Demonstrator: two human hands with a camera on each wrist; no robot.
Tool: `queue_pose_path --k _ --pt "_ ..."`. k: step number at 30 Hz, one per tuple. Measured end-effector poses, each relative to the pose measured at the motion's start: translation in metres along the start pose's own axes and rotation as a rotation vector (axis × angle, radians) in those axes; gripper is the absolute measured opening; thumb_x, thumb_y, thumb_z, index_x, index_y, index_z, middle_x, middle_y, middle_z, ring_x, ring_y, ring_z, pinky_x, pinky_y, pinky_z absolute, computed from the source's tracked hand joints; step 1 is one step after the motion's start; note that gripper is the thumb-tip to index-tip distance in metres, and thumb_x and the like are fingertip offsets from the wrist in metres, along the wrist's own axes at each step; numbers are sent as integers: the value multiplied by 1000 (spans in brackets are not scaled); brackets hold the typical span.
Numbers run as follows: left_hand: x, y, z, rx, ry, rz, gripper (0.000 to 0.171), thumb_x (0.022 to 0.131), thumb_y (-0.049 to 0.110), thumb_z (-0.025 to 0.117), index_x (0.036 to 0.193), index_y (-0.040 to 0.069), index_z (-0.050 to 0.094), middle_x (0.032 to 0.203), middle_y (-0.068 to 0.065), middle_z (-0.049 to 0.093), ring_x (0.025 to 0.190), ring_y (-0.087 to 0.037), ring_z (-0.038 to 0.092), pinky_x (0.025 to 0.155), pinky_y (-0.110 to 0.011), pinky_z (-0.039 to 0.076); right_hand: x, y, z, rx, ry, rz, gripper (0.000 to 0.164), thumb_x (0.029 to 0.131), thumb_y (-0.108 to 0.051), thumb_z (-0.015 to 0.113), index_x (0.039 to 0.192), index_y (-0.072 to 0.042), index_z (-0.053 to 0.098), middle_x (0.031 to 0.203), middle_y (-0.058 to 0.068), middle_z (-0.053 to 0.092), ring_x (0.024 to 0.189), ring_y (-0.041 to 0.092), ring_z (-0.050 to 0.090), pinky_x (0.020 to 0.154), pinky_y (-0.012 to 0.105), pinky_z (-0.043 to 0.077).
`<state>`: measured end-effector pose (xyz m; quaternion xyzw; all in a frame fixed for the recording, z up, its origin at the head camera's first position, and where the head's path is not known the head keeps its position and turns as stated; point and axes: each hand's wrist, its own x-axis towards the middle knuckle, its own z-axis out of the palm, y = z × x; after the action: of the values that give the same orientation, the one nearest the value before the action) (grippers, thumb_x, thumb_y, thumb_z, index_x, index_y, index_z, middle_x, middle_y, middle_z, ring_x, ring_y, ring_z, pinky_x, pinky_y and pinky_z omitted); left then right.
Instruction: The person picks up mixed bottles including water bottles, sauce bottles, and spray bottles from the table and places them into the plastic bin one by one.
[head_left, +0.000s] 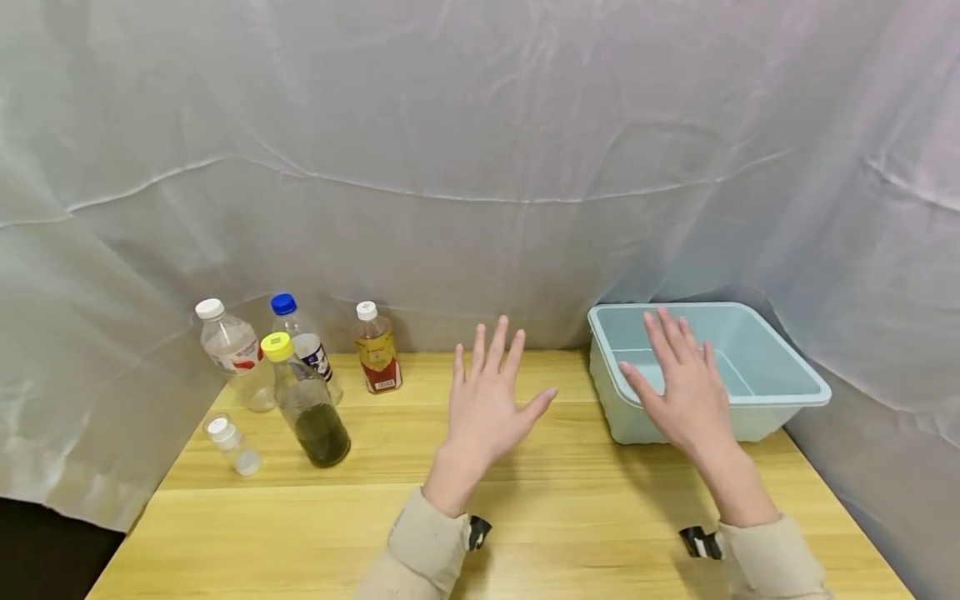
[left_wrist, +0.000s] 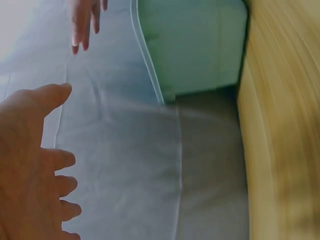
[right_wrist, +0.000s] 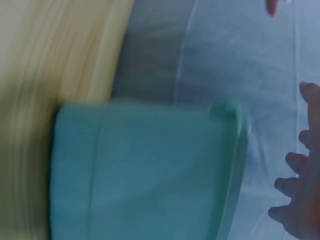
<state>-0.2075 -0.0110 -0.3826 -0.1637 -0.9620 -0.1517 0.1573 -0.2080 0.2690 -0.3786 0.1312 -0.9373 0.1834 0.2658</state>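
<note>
My left hand [head_left: 486, 400] hovers over the middle of the table with its fingers spread and nothing in them. Fingers also spread, my right hand [head_left: 686, 392] is held up in front of the light blue plastic tub [head_left: 780, 354], covering part of its near rim; it holds nothing. In the left wrist view the left hand [left_wrist: 30, 160] appears apart from the tub [left_wrist: 195, 45]. The right wrist view has the right hand [right_wrist: 302, 175] beyond the tub's rim, with a gap between them.
At the table's left stand a bottle with a yellow cap [head_left: 322, 433] and dark liquid, a blue-capped bottle [head_left: 307, 346], a white-capped clear bottle [head_left: 232, 346], a small clear bottle [head_left: 243, 458] and a yellow-labelled bottle [head_left: 378, 354]. A grey curtain [head_left: 480, 167] hangs behind the wooden table [head_left: 300, 533].
</note>
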Motion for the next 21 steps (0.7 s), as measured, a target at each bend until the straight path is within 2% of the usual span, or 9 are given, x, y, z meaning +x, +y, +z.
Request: queue_pose_path --k 4,8,16,21 --pt "10 19 5 7 3 34 89 100 74 41 168 23 18 175 -1 1 160 -30 0 127 -55 -1 -4 30 -10 -11 -21 10 76 106 -50 52 168 -17 21 173 12 20 158 40 13 126 65 2" --pt "20 36 10 34 -10 67 87 101 73 39 168 23 17 175 0 -2 160 -29 1 128 -53 -1 -9 62 -20 -43 -37 23 74 107 -48 50 167 -15 22 172 14 21 158 41 13 125 66 1" --pt "37 67 25 119 -28 156 85 102 72 35 168 20 22 176 -3 6 161 -30 8 129 -55 10 -21 123 -41 -116 -108 57 73 110 -45 45 168 -13 14 173 16 12 159 39 4 124 68 -4" --pt "46 85 38 148 -43 174 84 102 74 30 167 22 24 175 0 9 161 -28 11 129 -53 14 -29 153 -51 -150 -150 77 74 110 -45 45 168 -15 12 174 14 5 159 41 2 124 67 -3"
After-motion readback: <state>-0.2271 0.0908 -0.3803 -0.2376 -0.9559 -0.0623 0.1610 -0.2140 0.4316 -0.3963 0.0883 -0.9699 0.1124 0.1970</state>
